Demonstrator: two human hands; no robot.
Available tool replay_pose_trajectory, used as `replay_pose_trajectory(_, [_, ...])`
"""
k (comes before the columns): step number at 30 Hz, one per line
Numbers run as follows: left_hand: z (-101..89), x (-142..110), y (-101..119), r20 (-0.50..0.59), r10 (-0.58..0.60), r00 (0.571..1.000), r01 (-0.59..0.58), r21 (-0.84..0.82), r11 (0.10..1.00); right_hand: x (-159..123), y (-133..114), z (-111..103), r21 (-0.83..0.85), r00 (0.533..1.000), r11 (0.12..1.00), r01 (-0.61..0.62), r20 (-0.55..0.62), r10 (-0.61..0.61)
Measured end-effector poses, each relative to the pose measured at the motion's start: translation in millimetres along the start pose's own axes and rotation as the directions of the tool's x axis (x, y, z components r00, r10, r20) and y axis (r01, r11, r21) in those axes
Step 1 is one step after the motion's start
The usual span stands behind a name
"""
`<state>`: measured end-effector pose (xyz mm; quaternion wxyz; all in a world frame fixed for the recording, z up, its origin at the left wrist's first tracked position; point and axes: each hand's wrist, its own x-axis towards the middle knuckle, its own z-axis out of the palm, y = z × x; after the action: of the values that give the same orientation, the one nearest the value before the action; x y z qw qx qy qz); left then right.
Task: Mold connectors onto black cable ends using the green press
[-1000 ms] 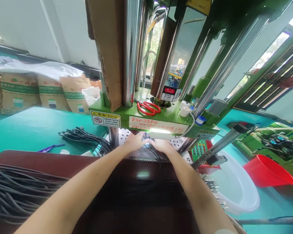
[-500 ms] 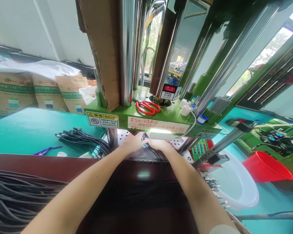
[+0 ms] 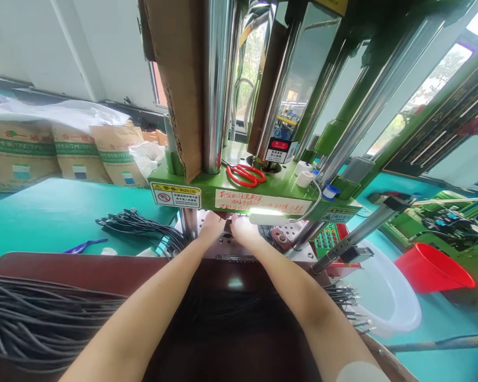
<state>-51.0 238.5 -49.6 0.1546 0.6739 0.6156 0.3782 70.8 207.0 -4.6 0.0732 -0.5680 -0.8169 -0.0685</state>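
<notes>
Both hands reach in under the front edge of the green press (image 3: 207,193), above a perforated metal plate (image 3: 227,249). My left hand (image 3: 212,228) is closed at the left, its fingertips partly hidden by the press. Close to its right, my right hand (image 3: 244,231) is also closed, beside a small dark part between the hands. What either hand grips is hidden. Right of my right hand, dark cables (image 3: 266,231) and a brown block with a round metal fitting (image 3: 281,239) sit on the plate.
Red-handled scissors (image 3: 245,175) lie on the press, above a lit white lamp (image 3: 269,217). Black cable bundles lie on the left bench (image 3: 139,228) and at lower left (image 3: 35,323). A green button panel (image 3: 326,239), white tub (image 3: 398,302) and red bucket (image 3: 434,270) stand right.
My hands were together over black cables and have moved apart, deeper under the press. The cables hanging in front no longer show there. The block with the round fitting has come into view.
</notes>
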Motion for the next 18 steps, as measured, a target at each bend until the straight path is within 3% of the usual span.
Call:
replay_pose_trajectory(13, [-0.2,-1,-3,0.043,-0.009,0.999,0.010,-0.022,1.000,12,-16,-8,0.048,0.979,0.980,-0.193,0.069,0.189])
replay_pose_trajectory(18, [-2.8,-3,0,0.046,0.031,0.998,-0.032,0.026,0.999,14,-16,-4,0.055,0.980,0.979,-0.197,0.051,0.195])
